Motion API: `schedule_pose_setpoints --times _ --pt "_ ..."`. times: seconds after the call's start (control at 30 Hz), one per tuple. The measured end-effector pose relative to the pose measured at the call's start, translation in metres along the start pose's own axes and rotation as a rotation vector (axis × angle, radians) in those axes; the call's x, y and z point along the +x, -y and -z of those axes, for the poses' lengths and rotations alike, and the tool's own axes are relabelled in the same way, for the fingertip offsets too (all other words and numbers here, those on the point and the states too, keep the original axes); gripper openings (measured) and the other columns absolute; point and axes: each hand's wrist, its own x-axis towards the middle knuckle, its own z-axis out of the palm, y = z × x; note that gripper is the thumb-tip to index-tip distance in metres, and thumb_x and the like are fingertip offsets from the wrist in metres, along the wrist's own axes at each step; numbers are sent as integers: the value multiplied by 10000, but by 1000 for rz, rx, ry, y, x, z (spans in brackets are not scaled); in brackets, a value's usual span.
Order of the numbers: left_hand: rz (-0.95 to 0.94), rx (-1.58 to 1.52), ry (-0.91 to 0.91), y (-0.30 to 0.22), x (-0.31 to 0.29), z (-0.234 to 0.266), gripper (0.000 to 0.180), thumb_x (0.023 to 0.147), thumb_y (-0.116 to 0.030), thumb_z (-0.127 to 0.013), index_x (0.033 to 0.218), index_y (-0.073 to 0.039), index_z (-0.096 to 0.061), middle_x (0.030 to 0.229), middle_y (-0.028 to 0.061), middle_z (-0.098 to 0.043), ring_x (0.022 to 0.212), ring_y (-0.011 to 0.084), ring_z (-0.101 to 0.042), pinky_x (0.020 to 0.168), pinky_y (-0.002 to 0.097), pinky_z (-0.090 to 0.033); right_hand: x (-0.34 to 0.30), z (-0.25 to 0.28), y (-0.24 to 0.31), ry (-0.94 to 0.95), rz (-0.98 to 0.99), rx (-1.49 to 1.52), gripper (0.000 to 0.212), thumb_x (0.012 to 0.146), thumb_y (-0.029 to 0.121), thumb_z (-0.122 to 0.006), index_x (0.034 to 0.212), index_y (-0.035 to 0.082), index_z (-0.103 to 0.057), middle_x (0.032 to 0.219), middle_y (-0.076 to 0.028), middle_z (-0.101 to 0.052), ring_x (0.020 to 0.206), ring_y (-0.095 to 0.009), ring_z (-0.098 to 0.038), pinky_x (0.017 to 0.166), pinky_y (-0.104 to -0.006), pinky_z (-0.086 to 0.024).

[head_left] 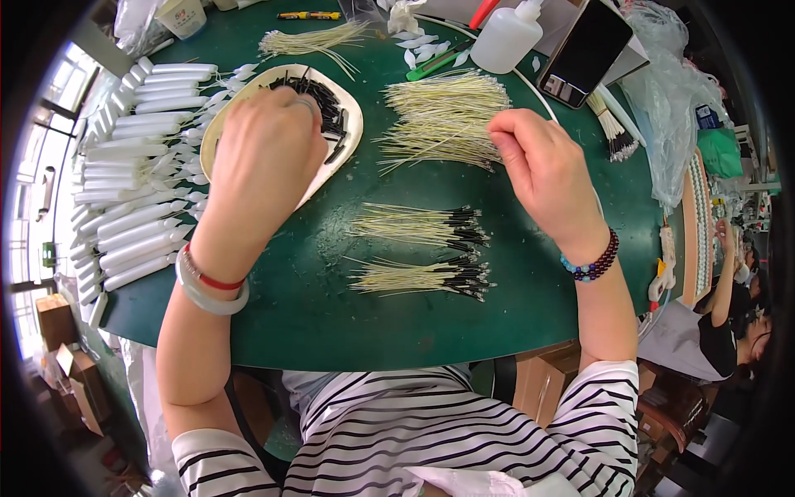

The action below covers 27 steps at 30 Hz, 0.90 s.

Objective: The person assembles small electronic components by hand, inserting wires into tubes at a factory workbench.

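My left hand (269,149) is over a cream dish (352,124) of short black tubes (323,103). Its fingers bend down, and the fingertips are hidden behind the hand. At the right end of a large spread of thin pale-yellow wires (443,116), my right hand (542,170) is closed, thumb against forefinger. Whatever may be between those fingertips is too small to make out. Nearer to me lie two bundles of wires with black sleeves at their right ends, a farther bundle (414,225) and a nearer bundle (414,276).
White candle-shaped sticks (141,199) with flame-shaped tips are stacked along the left. At the back stand a white squeeze bottle (507,40) and a dark-screened phone (584,50), with a green cutter (435,65) nearby. More wires (315,40) lie behind the dish. Another person (720,331) sits far right.
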Motion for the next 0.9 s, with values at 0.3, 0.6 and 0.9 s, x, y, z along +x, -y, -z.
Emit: schedule_pose_setpoints --times 0.3,0.6,0.9 --pt "-247 -612 -177 -46 -17 -4 155 678 39 -685 821 -14 -654 948 109 -666 797 263 -647 701 322 -530 4 2 14 22 191 -25 151 762 53 -652 876 63 -553 754 -53 -586 714 -235 -592 668 -329 -436" --pt "-159 -761 -142 -50 -19 3 133 742 48 -659 866 5 -637 868 95 -656 742 176 -640 673 257 -510 3 6 25 84 6 251 98 795 20 -650 888 35 -626 748 -80 -600 627 -234 -596 532 -307 -469" --pt "7 -1035 23 -47 -23 0 178 818 95 -586 965 32 -665 896 77 -640 804 123 -586 698 228 -464 4 11 31 134 -131 488 84 817 17 -636 892 47 -658 726 -69 -619 607 -190 -577 537 -272 -452"
